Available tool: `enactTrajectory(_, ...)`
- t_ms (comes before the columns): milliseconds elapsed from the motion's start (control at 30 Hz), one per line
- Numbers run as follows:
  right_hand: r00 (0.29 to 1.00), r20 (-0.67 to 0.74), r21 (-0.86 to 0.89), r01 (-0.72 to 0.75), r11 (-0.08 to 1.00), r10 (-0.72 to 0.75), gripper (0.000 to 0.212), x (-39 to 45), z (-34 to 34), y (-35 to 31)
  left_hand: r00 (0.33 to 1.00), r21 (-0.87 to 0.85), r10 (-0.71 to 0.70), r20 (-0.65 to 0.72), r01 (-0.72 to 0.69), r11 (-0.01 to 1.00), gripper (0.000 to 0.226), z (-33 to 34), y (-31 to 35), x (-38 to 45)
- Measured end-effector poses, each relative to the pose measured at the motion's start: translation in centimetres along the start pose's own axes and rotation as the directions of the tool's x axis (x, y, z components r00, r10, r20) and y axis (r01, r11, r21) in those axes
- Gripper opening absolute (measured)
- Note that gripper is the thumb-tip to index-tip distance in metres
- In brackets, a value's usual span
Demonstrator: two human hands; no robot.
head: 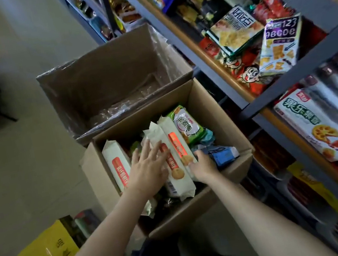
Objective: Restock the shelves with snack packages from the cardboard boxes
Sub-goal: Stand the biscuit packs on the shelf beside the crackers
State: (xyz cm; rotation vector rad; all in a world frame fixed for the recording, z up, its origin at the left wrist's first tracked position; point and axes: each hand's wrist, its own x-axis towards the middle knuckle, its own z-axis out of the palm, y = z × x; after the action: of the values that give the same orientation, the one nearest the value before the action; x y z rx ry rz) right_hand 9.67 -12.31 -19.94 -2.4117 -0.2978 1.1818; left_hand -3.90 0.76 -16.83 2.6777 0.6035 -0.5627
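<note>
While both hands are down in the cardboard box (216,106), left hand (148,167) lies spread flat on a biscuit pack (177,171); right hand (202,163) pinches its neighbour's near end; long axes point away toward the shelves (249,100).

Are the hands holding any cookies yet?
The right hand grips a white biscuit pack's lower edge; the left hand rests flat on another.
</note>
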Motion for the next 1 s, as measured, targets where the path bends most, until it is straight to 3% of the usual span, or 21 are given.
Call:
enactTrajectory(100, 0.997, -0.079, -0.024, -0.022, 0.999, 0.02, 0.017, 0.8, 1.0, -0.3, 0.996, -0.014, 0.044, 0.073, -0.044, 0.999, 0.059, 0.8, -1.3, 0.0)
enactTrajectory(267, 0.995, -0.095, -0.119, -0.023, 0.993, 0.012, 0.01, 1.6, 0.7, -0.6, 0.997, -0.056, 0.053, 0.048, -0.05, 0.997, 0.058, 1.5, -2.6, -0.2)
enactTrajectory(400, 0.993, -0.061, -0.103, 0.095, 0.99, -0.102, 0.009, 0.6, -0.7, -1.4, 0.998, -0.181, -0.007, 0.056, 0.017, 0.983, 0.055, 0.8, -2.1, -0.7)
enactTrajectory(500, 0.978, -0.115, 0.023, 0.178, 0.984, -0.174, 0.007, -1.9, -3.1, -2.4, 0.991, -0.359, -0.128, -0.032, 0.108, 0.927, 0.046, -0.1, -0.6, -1.2)
enactTrajectory(533, 0.97, -0.145, 0.065, 0.207, 0.976, -0.196, 0.007, -3.1, -4.0, -2.8, 0.981, -0.487, -0.187, -0.046, 0.142, 0.862, 0.045, -0.8, 0.3, -1.5)
enactTrajectory(567, 0.957, -0.177, 0.084, 0.246, 0.966, -0.229, 0.007, -4.5, -5.0, -3.1, 0.971, -0.664, -0.24, -0.005, 0.177, 0.726, 0.046, -1.9, 1.5, -1.7)
enactTrajectory(633, 0.914, -0.238, 0.068, 0.352, 0.934, -0.327, 0.005, -7.9, -6.6, -3.5, 0.963, -0.946, -0.226, 0.147, 0.204, 0.252, 0.049, -4.5, 4.4, -2.1)
enactTrajectory(667, 0.879, -0.267, 0.032, 0.419, 0.907, -0.396, 0.005, -9.7, -7.3, -3.5, 0.967, -0.979, -0.182, 0.176, 0.192, 0.07, 0.051, -5.9, 6.0, -2.3)
enactTrajectory(700, 0.829, -0.293, -0.031, 0.49, 0.871, -0.476, 0.007, -11.6, -7.9, -3.4, 0.976, -0.988, -0.148, 0.157, 0.156, -0.022, 0.053, -7.2, 7.6, -2.4)
enactTrajectory(800, 0.638, -0.351, -0.281, 0.627, 0.727, -0.686, 0.012, -17.1, -10.0, -1.9, 0.997, -0.989, -0.075, -0.015, -0.026, -0.147, 0.05, -10.0, 12.4, -3.2)
enactTrajectory(867, 0.541, -0.411, -0.301, 0.679, 0.67, -0.734, 0.022, -20.6, -12.4, -0.3, 0.994, -0.974, -0.017, -0.105, -0.107, -0.2, 0.047, -11.4, 15.7, -4.4)
enactTrajectory(1000, 0.391, -0.722, -0.22, 0.653, 0.725, -0.571, 0.013, -26.6, -19.3, 5.6, 0.984, -0.961, 0.123, -0.128, -0.093, -0.259, 0.046, -13.9, 23.3, -7.3)
